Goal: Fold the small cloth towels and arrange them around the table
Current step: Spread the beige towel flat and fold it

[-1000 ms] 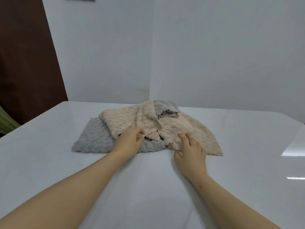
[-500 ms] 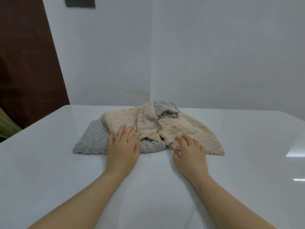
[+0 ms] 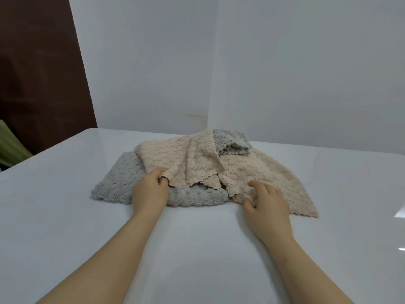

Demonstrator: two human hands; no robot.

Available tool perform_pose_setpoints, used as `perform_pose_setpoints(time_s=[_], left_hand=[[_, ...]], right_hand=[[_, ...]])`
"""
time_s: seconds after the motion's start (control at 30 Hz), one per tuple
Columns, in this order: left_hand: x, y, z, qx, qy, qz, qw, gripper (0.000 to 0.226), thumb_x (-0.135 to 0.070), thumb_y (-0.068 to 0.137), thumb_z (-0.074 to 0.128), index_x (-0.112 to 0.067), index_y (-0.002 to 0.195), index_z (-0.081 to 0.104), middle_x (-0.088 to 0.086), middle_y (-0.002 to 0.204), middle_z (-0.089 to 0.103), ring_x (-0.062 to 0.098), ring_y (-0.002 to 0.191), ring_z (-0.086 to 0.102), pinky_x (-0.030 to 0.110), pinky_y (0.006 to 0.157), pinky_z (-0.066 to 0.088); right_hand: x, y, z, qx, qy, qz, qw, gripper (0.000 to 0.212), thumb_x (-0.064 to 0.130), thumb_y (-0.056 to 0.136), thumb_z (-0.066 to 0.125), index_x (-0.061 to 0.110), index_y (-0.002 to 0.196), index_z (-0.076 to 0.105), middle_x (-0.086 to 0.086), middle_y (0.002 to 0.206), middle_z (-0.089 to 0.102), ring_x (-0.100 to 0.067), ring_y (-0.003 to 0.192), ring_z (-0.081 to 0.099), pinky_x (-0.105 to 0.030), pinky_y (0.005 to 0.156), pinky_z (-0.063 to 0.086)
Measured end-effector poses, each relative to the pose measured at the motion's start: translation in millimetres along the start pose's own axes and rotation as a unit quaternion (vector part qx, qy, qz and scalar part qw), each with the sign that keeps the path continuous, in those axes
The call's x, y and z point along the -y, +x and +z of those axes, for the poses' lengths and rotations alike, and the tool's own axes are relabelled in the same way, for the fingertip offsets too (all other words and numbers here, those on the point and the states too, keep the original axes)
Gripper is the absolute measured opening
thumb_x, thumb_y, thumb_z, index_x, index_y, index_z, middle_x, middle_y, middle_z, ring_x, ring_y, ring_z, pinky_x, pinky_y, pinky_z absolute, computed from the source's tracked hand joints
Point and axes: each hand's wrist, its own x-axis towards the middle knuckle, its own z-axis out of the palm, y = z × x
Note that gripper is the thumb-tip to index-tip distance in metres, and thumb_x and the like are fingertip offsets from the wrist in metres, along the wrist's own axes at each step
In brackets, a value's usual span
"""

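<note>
A heap of small textured towels lies in the middle of the white table point(image 3: 65, 216). A grey towel point(image 3: 118, 181) is at the bottom left, a beige towel point(image 3: 175, 159) lies over it, a second beige towel point(image 3: 274, 174) spreads to the right, and another grey towel point(image 3: 232, 141) is crumpled at the back. My left hand point(image 3: 151, 189) pinches the near corner of the upper beige towel. My right hand point(image 3: 267, 202) grips the near left edge of the right beige towel, thumb tucked under the cloth.
A pale wall stands right behind the table's far edge. A dark brown panel point(image 3: 39, 73) and something green point(image 3: 11, 143) are off the table's left side. Bare tabletop surrounds the heap on all sides.
My left hand, flat on the towels half a second ago, has curled and pinched the beige towel's corner. My right hand's fingers have closed on the other beige towel's edge.
</note>
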Motion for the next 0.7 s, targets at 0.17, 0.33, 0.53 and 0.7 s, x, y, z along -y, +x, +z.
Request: perform_pose_setpoints(time_s=[0.17, 0.33, 0.53, 0.7], left_hand=[[-7.9, -22.8, -20.6, -0.056, -0.109, 0.023, 0.992, 0.038, -0.001, 0.088, 0.044, -0.019, 0.114, 0.064, -0.006, 0.054, 0.048, 0.008, 0.047, 0.039, 0.018, 0.048, 0.032], [-15.2, -65.4, -48.7, 0.005, -0.142, 0.079, 0.987, 0.034, 0.001, 0.086, 0.048, -0.020, 0.105, 0.068, -0.014, 0.061, 0.058, 0.004, 0.052, 0.048, 0.013, 0.052, 0.037], [-21.7, -114.6, -83.5, 0.192, -0.212, 0.105, 0.952, 0.024, -0.031, 0.065, 0.054, -0.048, 0.076, 0.067, -0.009, 0.074, 0.068, 0.010, 0.064, 0.058, 0.015, 0.059, 0.043], [-28.8, -106.8, -92.6, 0.397, -0.313, -0.056, 0.861, 0.031, -0.013, 0.056, 0.057, -0.013, 0.087, 0.065, -0.001, 0.072, 0.072, 0.012, 0.064, 0.067, 0.021, 0.056, 0.053]], right_hand=[[0.9, -17.3, -5.0, -0.037, 0.026, -0.014, 0.999, 0.036, 0.013, 0.086, 0.054, 0.015, 0.123, 0.055, -0.003, 0.125, 0.057, -0.026, 0.122, 0.043, -0.032, 0.101, 0.028], [5.4, -45.4, -17.0, -0.020, 0.048, -0.033, 0.998, 0.038, 0.014, 0.088, 0.052, 0.019, 0.126, 0.052, 0.003, 0.128, 0.054, -0.018, 0.123, 0.041, -0.025, 0.101, 0.025], [17.3, -82.0, -26.8, 0.021, 0.139, -0.042, 0.989, 0.034, 0.013, 0.091, 0.046, 0.023, 0.123, 0.052, 0.015, 0.118, 0.049, -0.010, 0.118, 0.044, -0.020, 0.096, 0.032], [19.2, -92.3, -34.2, 0.022, 0.193, 0.009, 0.981, 0.031, 0.007, 0.094, 0.036, 0.016, 0.114, 0.058, 0.008, 0.112, 0.057, -0.004, 0.103, 0.047, -0.016, 0.085, 0.031]])
